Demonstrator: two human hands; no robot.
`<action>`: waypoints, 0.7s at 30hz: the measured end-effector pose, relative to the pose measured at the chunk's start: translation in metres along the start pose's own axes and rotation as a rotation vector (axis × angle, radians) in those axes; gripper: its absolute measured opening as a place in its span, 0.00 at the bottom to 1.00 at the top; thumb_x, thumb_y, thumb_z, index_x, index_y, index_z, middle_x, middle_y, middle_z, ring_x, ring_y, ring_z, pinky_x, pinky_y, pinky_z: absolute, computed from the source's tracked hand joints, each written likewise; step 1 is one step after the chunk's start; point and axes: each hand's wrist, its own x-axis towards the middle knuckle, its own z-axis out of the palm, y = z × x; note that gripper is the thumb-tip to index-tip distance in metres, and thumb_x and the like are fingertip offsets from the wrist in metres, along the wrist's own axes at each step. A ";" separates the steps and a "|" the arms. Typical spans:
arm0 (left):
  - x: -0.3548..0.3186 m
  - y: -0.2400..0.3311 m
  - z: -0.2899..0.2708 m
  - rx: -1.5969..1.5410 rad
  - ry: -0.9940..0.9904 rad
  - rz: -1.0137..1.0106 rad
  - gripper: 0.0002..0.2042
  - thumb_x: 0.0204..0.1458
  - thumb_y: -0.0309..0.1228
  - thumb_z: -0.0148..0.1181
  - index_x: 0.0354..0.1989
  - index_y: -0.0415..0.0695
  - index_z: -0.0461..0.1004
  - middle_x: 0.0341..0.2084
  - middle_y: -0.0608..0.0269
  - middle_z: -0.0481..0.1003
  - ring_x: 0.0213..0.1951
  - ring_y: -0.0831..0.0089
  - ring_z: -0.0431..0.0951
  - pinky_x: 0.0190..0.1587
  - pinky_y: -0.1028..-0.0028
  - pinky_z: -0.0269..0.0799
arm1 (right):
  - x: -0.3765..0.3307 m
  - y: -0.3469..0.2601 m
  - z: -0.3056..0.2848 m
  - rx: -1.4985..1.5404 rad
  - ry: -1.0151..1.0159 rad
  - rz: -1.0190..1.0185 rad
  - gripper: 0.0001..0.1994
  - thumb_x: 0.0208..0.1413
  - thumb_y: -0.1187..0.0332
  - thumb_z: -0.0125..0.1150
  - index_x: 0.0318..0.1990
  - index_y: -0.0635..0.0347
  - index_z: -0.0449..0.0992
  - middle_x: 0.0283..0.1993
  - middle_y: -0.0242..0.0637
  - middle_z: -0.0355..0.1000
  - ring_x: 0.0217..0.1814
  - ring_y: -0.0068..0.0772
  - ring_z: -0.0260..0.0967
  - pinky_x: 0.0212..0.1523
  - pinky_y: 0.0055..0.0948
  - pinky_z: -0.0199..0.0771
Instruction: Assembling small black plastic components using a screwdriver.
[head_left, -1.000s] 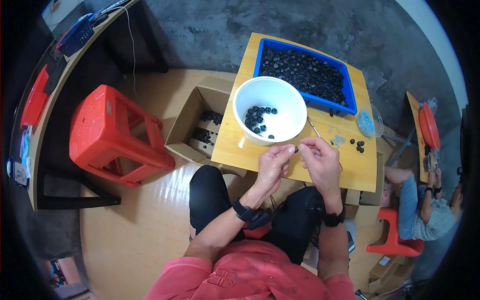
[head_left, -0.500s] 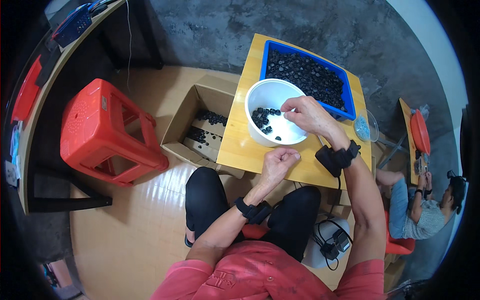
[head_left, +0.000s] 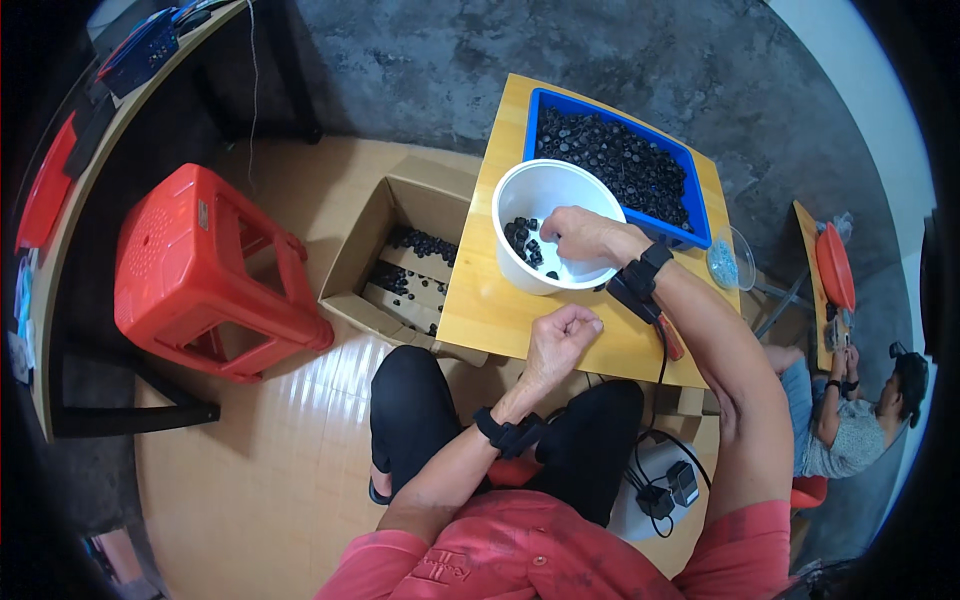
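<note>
My right hand [head_left: 583, 235] reaches down into a white bowl [head_left: 528, 195] on a small yellow table [head_left: 490, 312]. Its fingers are curled among small black parts [head_left: 524, 238] lying in the bowl; whether it grips one is hidden. My left hand [head_left: 560, 335] rests near the table's front edge with the fingers closed in a loose fist, and nothing shows in it. Both wrists carry black bands. Behind the bowl stands a blue tray [head_left: 700, 232] heaped with the same black parts.
An open cardboard box [head_left: 362, 250] with black parts sits on the floor left of the table. A red plastic stool [head_left: 190, 275] stands further left. A small clear dish [head_left: 728, 262] lies at the table's right. Another person [head_left: 850, 420] sits at far right.
My right hand has left my left hand at the table's front edge and gone forward into the white bowl. My left hand stays closed near the front edge.
</note>
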 end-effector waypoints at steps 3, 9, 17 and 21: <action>0.000 -0.001 0.000 0.017 0.003 0.016 0.05 0.47 0.26 0.60 0.28 0.36 0.74 0.11 0.77 0.61 0.17 0.88 0.57 0.19 0.81 0.54 | -0.004 -0.009 0.001 -0.086 0.017 0.023 0.18 0.43 0.79 0.49 0.45 0.64 0.75 0.43 0.52 0.73 0.48 0.47 0.70 0.50 0.35 0.68; -0.001 0.000 -0.001 -0.017 0.009 0.002 0.05 0.48 0.26 0.60 0.28 0.36 0.74 0.12 0.76 0.61 0.17 0.87 0.58 0.19 0.81 0.55 | -0.009 -0.021 -0.011 -0.105 0.109 0.107 0.18 0.42 0.81 0.47 0.43 0.65 0.74 0.41 0.54 0.72 0.46 0.51 0.70 0.48 0.39 0.69; -0.002 -0.001 0.000 0.001 -0.004 0.002 0.05 0.48 0.26 0.61 0.29 0.37 0.75 0.13 0.79 0.61 0.19 0.89 0.58 0.22 0.84 0.55 | 0.020 0.007 0.024 -0.166 0.285 -0.182 0.17 0.40 0.82 0.48 0.42 0.64 0.73 0.35 0.57 0.72 0.40 0.54 0.71 0.42 0.42 0.71; 0.000 -0.004 0.000 -0.035 0.002 0.007 0.05 0.48 0.26 0.61 0.29 0.37 0.75 0.13 0.79 0.61 0.19 0.89 0.57 0.22 0.84 0.55 | 0.011 -0.008 0.019 -0.189 0.199 -0.063 0.13 0.39 0.81 0.50 0.34 0.65 0.76 0.32 0.56 0.72 0.37 0.54 0.72 0.40 0.41 0.72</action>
